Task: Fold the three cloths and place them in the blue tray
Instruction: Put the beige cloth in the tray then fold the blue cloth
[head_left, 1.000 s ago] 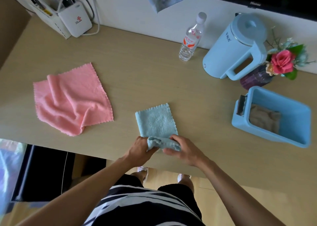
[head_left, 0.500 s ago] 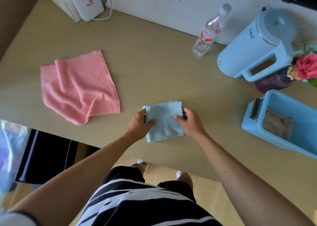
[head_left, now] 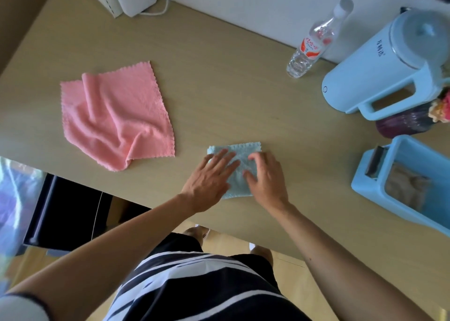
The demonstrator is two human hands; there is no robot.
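Both hands flat on folded blue cloth (head_left: 239,172) at table (head_left: 219,89) near edge, 6 o'clock. L hand (head_left: 209,182) fingers spread, R hand (head_left: 266,177) fingers slightly curled, neither gripping. Pink cloth (head_left: 117,116) unfolded at 9. Tray (head_left: 370,186) at 3 w/ beige cloth (head_left: 406,189) inside.

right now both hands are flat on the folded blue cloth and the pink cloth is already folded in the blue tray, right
Not quite. Both the left hand and right hand do press flat on the folded blue cloth, but the pink cloth lies rumpled and unfolded on the table, to the left. The blue tray holds a beige cloth. The head view shows this.
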